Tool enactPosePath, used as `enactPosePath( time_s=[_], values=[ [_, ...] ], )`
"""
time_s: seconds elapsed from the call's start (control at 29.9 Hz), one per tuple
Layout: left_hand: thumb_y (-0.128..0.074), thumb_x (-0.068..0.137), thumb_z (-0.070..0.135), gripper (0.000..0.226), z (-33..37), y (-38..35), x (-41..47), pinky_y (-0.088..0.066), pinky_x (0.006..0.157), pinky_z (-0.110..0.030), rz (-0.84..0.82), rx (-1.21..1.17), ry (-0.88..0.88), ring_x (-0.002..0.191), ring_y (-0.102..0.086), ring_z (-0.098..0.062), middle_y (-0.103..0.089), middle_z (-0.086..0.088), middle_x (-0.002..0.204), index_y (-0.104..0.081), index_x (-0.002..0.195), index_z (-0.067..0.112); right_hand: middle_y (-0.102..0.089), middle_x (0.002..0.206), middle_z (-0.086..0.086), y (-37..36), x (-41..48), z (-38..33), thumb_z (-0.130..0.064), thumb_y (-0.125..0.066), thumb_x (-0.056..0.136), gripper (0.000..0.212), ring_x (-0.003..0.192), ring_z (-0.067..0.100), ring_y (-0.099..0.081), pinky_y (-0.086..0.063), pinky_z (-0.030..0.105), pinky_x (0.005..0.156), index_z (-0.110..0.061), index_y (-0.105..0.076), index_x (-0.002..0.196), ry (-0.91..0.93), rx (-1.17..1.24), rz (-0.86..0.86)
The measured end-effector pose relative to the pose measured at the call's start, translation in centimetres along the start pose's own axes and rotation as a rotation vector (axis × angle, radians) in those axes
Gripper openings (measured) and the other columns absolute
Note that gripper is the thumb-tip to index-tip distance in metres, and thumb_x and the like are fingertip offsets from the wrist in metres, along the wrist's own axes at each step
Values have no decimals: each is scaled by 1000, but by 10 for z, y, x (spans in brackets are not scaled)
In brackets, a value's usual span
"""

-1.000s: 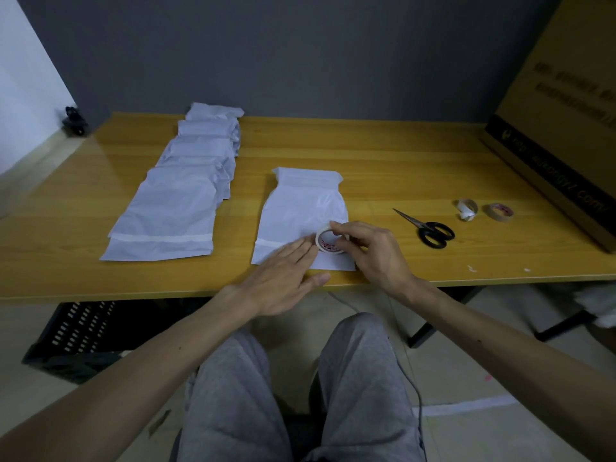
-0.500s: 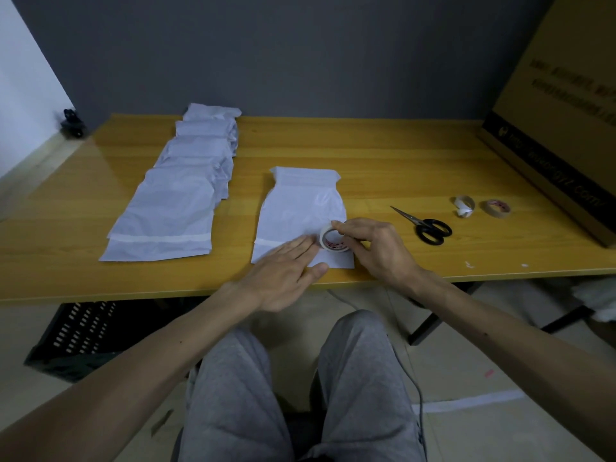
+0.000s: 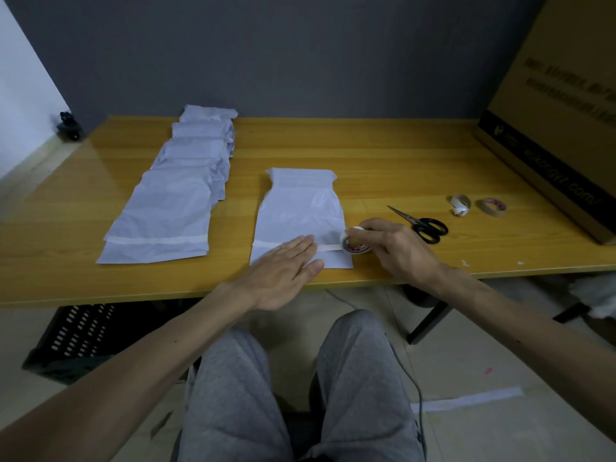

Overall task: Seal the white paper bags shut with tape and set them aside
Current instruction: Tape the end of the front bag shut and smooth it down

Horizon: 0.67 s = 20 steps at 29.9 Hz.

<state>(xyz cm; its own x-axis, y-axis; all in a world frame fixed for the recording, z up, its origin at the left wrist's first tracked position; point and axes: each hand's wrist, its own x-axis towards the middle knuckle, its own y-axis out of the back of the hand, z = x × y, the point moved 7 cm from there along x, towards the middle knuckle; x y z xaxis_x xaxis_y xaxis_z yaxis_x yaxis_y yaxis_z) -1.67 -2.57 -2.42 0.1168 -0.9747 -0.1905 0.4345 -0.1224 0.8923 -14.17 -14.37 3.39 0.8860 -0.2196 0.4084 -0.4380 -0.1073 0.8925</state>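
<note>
White paper bag (image 3: 300,208) flat on the counter (image 3: 400,151), near the front edge and about midway across, folded end toward the far wall; strip of tape (image 3: 328,249) laid across its near end, running from the bag's left edge to the tape roll (image 3: 355,244); roll upright at the bag's right edge, touching the paper. Left grip (image 3: 283,275) flat, fingers straight and together, pressing on the bag's near end over the strip, holding nothing. Right grip (image 3: 396,248) curled round the tape roll, thumb and fingertips pinching it from the right side. Row of overlapping white bags (image 3: 173,208) well to the left, lined up from the near edge toward the far edge; nearest one with a tape band across its near end. Scissors (image 3: 420,225) with black handles just beyond the right grip, blades pointing toward the bag, apart from it. Farther right, a curled white ring (image 3: 460,205) beside a second, tan tape roll (image 3: 493,207); large cardboard box (image 3: 550,111) at the counter's right end; black crate (image 3: 66,341) on the floor under the counter's left side.
</note>
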Motion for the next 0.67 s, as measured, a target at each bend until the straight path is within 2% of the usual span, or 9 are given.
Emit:
enactPosePath(
  time_s=[0.1,0.2,0.27,0.4,0.53,0.67],
  values=[
    [-10,96,55,68,0,0,1,4,119,-22,6,22,-1,144,7,2,2,11,160,-7,154,20,-64,113,12,0,-2,3,7,-50,86,40,82,36,-66,-55,41,60,-13,-68,116,0,-45,-56],
    [-11,96,55,68,1,0,0,4,118,-21,9,10,0,145,6,1,2,11,160,-8,154,20,-63,115,11,-3,-1,4,14,-54,80,50,83,34,-65,-45,29,54,-15,-66,118,14,-140,-151],
    [-8,91,59,74,2,1,-1,4,118,-21,12,2,1,145,6,1,1,11,160,-9,154,20,-62,114,9,-4,1,4,15,-52,77,54,82,32,-63,-36,27,53,-16,-65,119,48,-184,-196],
    [-9,92,58,73,2,1,-1,3,119,-22,19,3,-2,145,6,1,1,10,161,-9,154,19,-60,110,8,-2,4,2,-1,-30,81,51,75,32,-59,-30,29,50,-17,-63,116,88,-202,-271],
    [-11,95,56,69,2,1,-1,4,117,-20,11,3,3,145,6,1,2,11,161,-8,154,20,-57,109,7,2,6,-5,-9,-18,79,57,71,21,-48,-24,26,54,-20,-62,113,125,-240,-330],
    [-9,91,59,74,3,2,-1,2,119,-23,12,1,-2,145,6,0,1,10,161,-10,154,20,-51,115,9,2,14,-11,4,-35,87,45,88,26,-51,-25,29,61,-18,-59,118,115,-279,-392]
  ],
)
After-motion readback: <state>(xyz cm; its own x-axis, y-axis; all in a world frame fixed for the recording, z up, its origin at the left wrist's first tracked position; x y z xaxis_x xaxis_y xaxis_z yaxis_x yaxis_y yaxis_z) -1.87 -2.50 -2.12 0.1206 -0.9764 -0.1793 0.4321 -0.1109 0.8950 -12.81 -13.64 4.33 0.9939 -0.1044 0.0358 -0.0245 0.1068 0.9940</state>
